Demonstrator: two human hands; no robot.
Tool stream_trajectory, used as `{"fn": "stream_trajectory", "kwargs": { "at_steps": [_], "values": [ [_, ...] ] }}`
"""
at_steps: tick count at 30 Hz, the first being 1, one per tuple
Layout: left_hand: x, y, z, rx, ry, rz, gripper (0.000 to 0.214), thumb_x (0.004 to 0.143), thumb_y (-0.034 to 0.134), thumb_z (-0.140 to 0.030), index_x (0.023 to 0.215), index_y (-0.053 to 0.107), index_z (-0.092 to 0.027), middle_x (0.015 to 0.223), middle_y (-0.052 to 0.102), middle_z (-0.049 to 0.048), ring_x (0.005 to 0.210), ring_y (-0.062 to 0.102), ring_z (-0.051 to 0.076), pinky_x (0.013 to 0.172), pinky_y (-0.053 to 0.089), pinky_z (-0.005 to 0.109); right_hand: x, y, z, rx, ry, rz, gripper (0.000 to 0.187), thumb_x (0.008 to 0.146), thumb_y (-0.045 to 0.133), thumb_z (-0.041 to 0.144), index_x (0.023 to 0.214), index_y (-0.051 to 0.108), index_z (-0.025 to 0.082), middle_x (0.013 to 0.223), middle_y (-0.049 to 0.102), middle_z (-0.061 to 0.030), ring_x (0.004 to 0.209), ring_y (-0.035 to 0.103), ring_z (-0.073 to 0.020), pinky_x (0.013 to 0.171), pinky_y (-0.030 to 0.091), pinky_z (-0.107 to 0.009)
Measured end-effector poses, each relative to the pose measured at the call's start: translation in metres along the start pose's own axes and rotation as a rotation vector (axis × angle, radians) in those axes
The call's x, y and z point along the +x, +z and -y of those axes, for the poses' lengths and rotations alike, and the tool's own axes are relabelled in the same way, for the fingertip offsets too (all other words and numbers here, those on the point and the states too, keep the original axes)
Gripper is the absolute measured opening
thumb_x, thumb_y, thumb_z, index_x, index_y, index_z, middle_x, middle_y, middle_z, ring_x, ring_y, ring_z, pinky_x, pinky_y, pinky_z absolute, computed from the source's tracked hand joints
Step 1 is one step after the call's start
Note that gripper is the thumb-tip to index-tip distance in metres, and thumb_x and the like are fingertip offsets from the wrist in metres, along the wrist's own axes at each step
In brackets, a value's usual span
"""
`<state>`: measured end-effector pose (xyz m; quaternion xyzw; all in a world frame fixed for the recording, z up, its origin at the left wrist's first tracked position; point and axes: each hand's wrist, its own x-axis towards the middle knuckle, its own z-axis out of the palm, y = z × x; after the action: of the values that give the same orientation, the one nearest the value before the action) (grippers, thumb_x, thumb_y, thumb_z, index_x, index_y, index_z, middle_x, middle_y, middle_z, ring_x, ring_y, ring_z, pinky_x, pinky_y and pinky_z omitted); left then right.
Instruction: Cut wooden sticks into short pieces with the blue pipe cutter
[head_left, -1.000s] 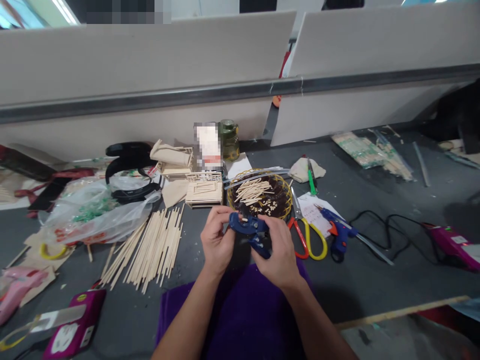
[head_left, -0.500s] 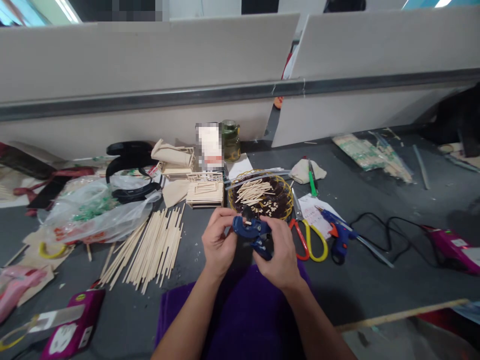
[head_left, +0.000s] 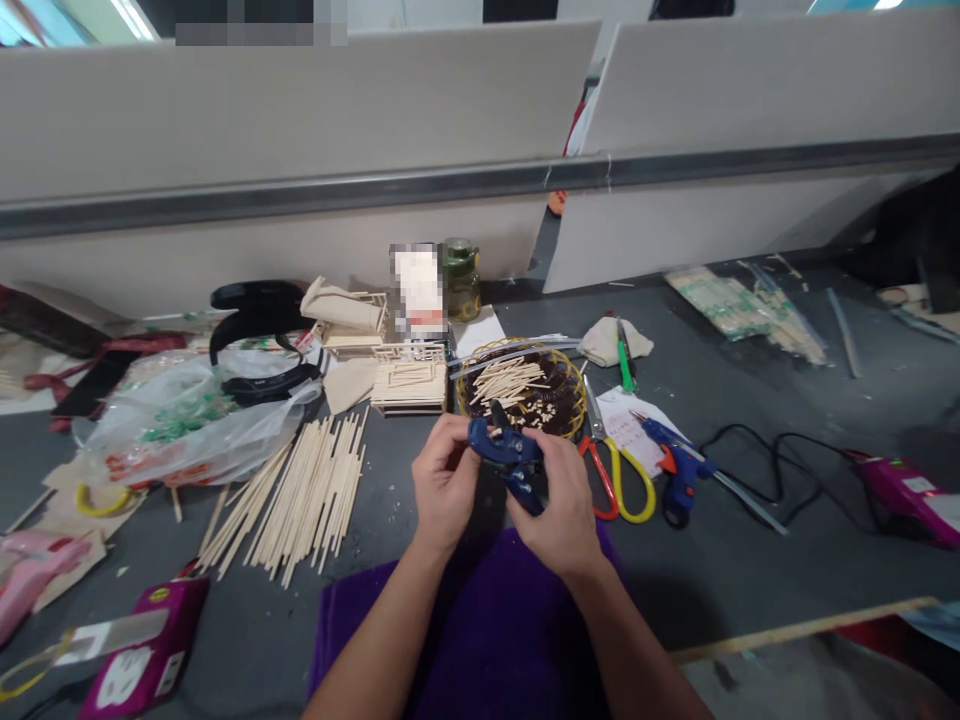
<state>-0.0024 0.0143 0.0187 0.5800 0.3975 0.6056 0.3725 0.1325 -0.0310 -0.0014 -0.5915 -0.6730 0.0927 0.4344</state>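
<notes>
Above the purple cloth on my lap, my right hand (head_left: 559, 505) wraps round the handles of a blue hand cutter (head_left: 506, 447). Its curved jaw points left, and a dark blade part rises at the top. My left hand (head_left: 446, 490) is closed beside the jaw, thumb and fingers pinched together. A small pale end of a wooden stick (head_left: 496, 432) shows in the jaw; the rest is hidden by my left fingers. Just beyond the cutter stands a yellow-rimmed basket (head_left: 581, 405) with short cut sticks (head_left: 510, 383) and tiny cut pieces in it.
Long wooden sticks (head_left: 307, 495) lie at left, near a plastic bag (head_left: 202, 430). Small stick-built models (head_left: 409, 385) stand behind. Scissors (head_left: 622, 480) and a blue glue gun (head_left: 679, 470) with a cable lie at right. A purple box (head_left: 150, 640) sits front left. A pale partition backs the table.
The blue cutter has tilted and its jaw has risen slightly. My left hand has shifted a little to the right with it. The things on the table are as before.
</notes>
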Motion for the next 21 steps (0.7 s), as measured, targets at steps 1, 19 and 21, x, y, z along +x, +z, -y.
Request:
{"fn": "stream_trajectory", "kwargs": {
  "at_steps": [1, 19, 21],
  "values": [
    [0.000, 0.001, 0.002, -0.036, -0.042, 0.000, 0.007, 0.086, 0.065, -0.023, 0.083, 0.069, -0.019, 0.081, 0.061, 0.0025, 0.076, 0.057, 0.014, 0.067, 0.046, 0.023, 0.000, 0.000, 0.000, -0.006, 0.007, 0.003, 0.060, 0.071, 0.059, 0.016, 0.129, 0.045, 0.021, 0.115, 0.058, -0.0127, 0.111, 0.053, -0.0322, 0.096, 0.044, -0.053],
    [-0.004, 0.005, 0.015, -0.315, -0.341, -0.015, 0.019, 0.078, 0.074, -0.033, 0.088, 0.069, -0.018, 0.085, 0.064, 0.0020, 0.076, 0.059, 0.013, 0.071, 0.050, 0.022, 0.000, 0.003, -0.001, -0.048, 0.064, 0.030, 0.059, 0.071, 0.057, 0.017, 0.129, 0.046, 0.020, 0.115, 0.059, -0.0132, 0.110, 0.054, -0.0325, 0.095, 0.045, -0.054],
    [-0.004, 0.006, 0.014, -0.315, -0.345, -0.003, 0.018, 0.078, 0.074, -0.033, 0.088, 0.070, -0.018, 0.086, 0.064, 0.0022, 0.076, 0.059, 0.013, 0.070, 0.050, 0.023, -0.001, 0.003, -0.002, -0.046, 0.070, 0.030, 0.059, 0.072, 0.057, 0.017, 0.129, 0.046, 0.020, 0.115, 0.059, -0.0133, 0.110, 0.054, -0.0325, 0.095, 0.046, -0.054]
  ]
}}
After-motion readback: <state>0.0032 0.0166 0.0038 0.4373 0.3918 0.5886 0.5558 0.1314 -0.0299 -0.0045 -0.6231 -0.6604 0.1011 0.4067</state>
